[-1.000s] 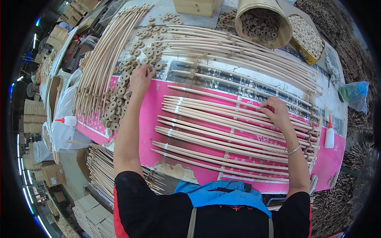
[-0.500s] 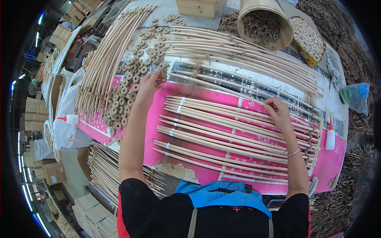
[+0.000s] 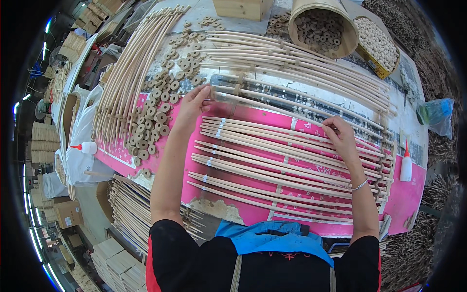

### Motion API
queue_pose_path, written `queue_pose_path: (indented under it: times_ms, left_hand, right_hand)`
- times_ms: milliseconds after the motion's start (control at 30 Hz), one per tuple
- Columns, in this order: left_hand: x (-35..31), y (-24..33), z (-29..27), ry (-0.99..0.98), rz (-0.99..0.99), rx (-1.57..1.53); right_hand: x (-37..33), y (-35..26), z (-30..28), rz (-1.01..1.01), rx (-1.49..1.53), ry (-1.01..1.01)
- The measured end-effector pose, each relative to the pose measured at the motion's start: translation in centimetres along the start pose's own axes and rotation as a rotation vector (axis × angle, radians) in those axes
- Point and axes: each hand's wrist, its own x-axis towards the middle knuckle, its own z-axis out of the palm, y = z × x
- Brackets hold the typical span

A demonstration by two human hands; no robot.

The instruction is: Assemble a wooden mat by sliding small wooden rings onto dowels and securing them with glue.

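Your left hand (image 3: 194, 100) is pinched, fingers nearly closed, on the end of a long pale stick (image 3: 292, 104) that lies across the worktop (image 3: 413, 194), just beside the heap of wooden rings (image 3: 155, 117). Your right hand (image 3: 340, 136) rests farther along on the rows of sticks (image 3: 272, 155) over the pink sheet (image 3: 404, 199), fingers curled down; whether it grips one or only presses on it, I cannot tell.

Watch these risks:
- The stick is long and thin. Lift it by the end alone and it may bow and sweep its neighbours out of line.
- Your left wrist is close to the rings, so a sideways move could scatter them off the edge.
- The glue bottle (image 3: 406, 163) stands upright near the stick ends on your right, where a shifting stick could tip it.
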Motion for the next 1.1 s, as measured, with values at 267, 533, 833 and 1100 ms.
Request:
queue_pose_path:
  times_ms: [267,533,833,1100]
  left_hand:
    - [-1.7,-0.2,3.2,0.078,0.092,0.112]
    - [-1.3,-0.8,4.6,0.102,0.166,0.230]
    - [-0.9,-1.2,3.3,0.056,0.209,0.296]
    - [-1.9,-0.9,2.0,0.065,0.169,0.384]
  right_hand:
    - [0.3,-0.2,0.4,0.027,0.065,0.005]
    - [0.4,1.9,-0.2,-0.136,-0.259,0.076]
    - [0.6,0.5,0.5,-0.078,-0.190,0.130]
    - [1.2,1.9,1.6,-0.191,-0.299,0.126]
